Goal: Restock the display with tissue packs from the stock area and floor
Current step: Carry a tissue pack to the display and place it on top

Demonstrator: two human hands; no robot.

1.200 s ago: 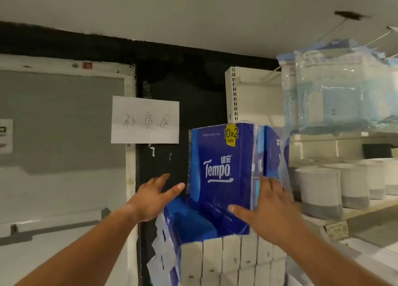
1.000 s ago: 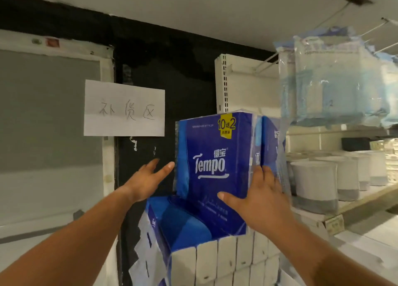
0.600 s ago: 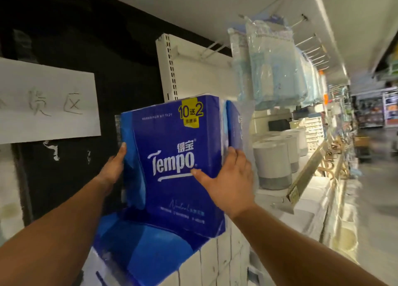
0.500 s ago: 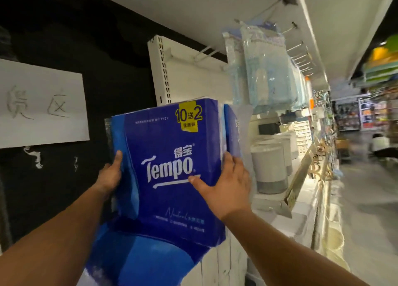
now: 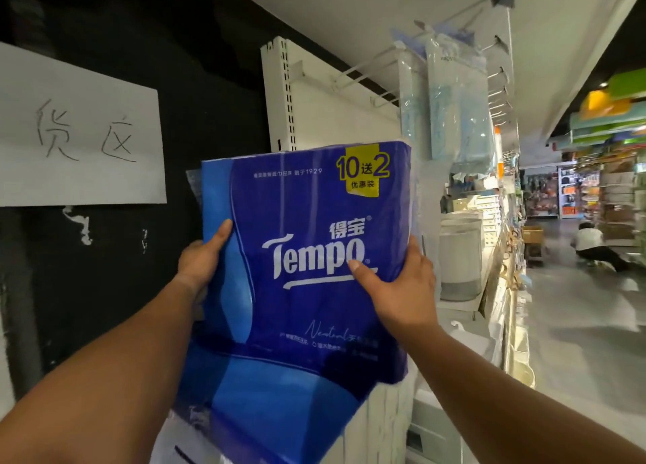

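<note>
A large blue Tempo tissue pack (image 5: 300, 198) with a yellow label is held upright in front of me at chest height. My left hand (image 5: 201, 259) grips its left edge, thumb on the front. My right hand (image 5: 402, 285) clasps its right edge, thumb across the white logo. Below it lies another blue tissue pack (image 5: 279, 404) on top of a stack of white-wrapped packs (image 5: 381, 418). How far the held pack is lifted off that stack is hidden.
A black wall with a handwritten paper sign (image 5: 80, 131) is at the left. White shelving (image 5: 314, 107) with hanging plastic bags (image 5: 454, 107) and a white bin (image 5: 458, 261) runs along the right. A person (image 5: 590, 247) crouches far down the aisle.
Both hands went from open beside the pack to gripping its sides. The pack has come up and toward me, and my view has swung right toward the aisle.
</note>
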